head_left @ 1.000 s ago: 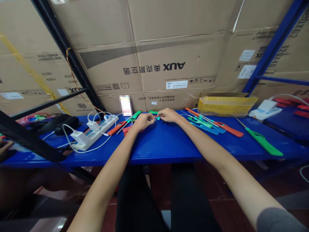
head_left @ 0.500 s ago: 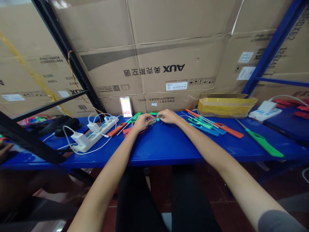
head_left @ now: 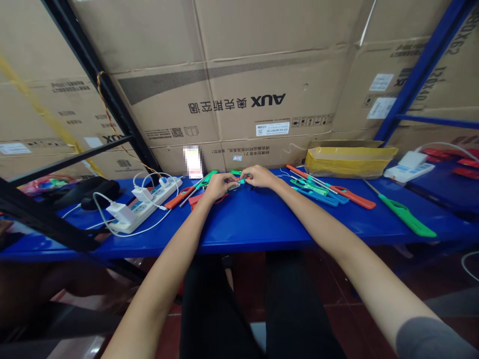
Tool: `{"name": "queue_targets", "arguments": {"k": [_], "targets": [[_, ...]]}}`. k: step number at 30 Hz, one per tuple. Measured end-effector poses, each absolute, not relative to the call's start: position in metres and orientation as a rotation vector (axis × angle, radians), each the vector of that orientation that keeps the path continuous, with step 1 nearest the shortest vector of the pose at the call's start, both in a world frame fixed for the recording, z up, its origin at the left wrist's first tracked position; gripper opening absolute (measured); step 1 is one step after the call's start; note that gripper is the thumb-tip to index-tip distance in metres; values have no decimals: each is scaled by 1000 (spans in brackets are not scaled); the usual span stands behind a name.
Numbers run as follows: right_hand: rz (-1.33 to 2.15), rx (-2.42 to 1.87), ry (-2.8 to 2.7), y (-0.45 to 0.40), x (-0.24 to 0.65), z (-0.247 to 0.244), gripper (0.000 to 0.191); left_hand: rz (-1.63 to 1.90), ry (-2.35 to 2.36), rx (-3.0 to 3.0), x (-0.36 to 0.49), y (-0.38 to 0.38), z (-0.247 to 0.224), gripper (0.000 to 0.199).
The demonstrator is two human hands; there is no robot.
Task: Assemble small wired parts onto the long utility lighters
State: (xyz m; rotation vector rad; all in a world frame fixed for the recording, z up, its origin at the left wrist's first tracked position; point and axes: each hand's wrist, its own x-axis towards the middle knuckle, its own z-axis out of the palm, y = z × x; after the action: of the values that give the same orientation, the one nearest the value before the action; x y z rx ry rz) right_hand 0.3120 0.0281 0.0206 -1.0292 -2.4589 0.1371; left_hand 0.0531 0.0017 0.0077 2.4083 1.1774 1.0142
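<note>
Our left hand [head_left: 223, 186] and right hand [head_left: 259, 176] pinch a light, stiff-looking teal plastic piece [head_left: 241, 182] between closed fingertips, best gripped at its edges.

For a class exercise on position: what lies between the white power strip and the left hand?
The head view shows an orange long-nosed lighter and a red plastic piece there.

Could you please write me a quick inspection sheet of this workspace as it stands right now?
Surface: glossy blue metal bench.
Job's things: small teal part between the hands; orange lighter and green lighter lie to the right.
Clutter: yellow-lined cardboard box at the back; black object far left.
Grippers: left hand and right hand meet at the part; grip unclear.
Cables: white cable beside a power strip.
Surroundings: AUX cartons stacked behind; blue shelf upright.
</note>
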Motion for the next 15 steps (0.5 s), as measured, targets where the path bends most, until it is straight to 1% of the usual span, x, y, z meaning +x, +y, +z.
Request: {"name": "queue_targets", "arguments": {"k": [2, 9, 15], "targets": [[140, -1029, -2453, 28, 312, 21, 38, 1012, 1196, 2424, 53, 1, 9, 7], [188, -1021, -2443, 26, 312, 22, 37, 1006, 1209, 2424, 54, 1, 10, 15], [219, -1002, -2439, 26, 310, 21, 34, 1010, 1201, 2418, 54, 3, 7, 15]]}}
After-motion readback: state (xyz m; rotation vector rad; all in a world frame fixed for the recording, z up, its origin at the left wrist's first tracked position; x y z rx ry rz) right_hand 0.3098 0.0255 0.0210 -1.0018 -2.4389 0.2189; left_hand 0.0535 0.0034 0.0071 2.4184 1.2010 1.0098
